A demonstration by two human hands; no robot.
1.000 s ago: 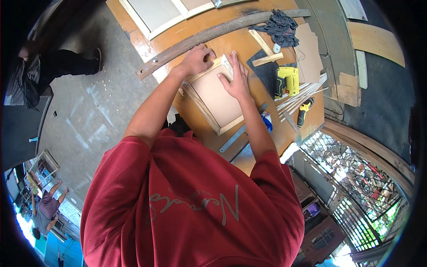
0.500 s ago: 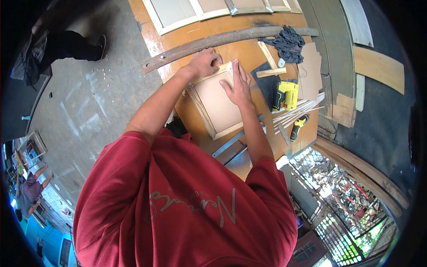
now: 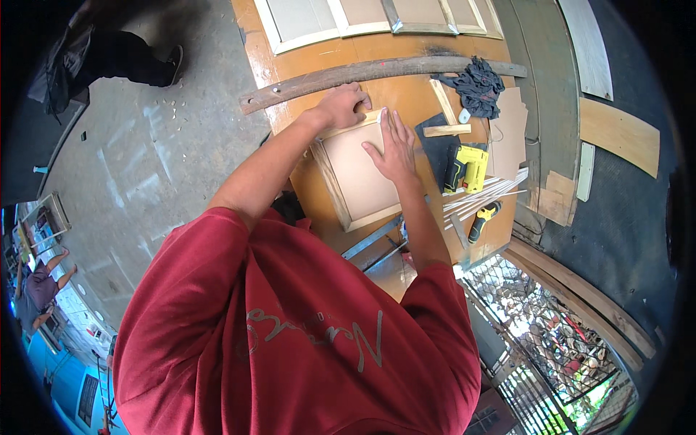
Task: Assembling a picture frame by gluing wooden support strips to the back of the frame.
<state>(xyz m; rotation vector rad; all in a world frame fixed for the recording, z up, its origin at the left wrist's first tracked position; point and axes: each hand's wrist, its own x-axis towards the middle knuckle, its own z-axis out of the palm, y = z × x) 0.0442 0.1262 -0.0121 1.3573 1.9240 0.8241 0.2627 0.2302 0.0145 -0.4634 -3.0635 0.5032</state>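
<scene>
A small wooden frame (image 3: 330, 181) with a pale tan panel (image 3: 357, 168) inside lies flat on the orange-brown worktable. At its far side my left hand (image 3: 345, 106) curls its bent fingers and thumb around the far rail. My right hand (image 3: 396, 151) rests on the right rail near the far right corner, fingers stretched out and thumb spread over the panel. Between the hands, a small whitish patch shows at that corner joint. Just right of my right hand are a yellow and black power tool (image 3: 473, 171) and two short wooden strips (image 3: 446, 130) on a dark sheet.
A long dark plank (image 3: 348, 77) crosses the table beyond the frame, with larger panelled frames (image 3: 428, 29) behind it. To the right lie a black rag (image 3: 480, 83), thin white sticks (image 3: 493, 194) and a yellow-black drill (image 3: 483, 220). Another person's leg (image 3: 127, 59) shows at far left.
The view has shifted slightly, so the table sits a little lower and to the right. My right hand's fingers have spread somewhat on the rail; my left hand keeps its place at the far rail.
</scene>
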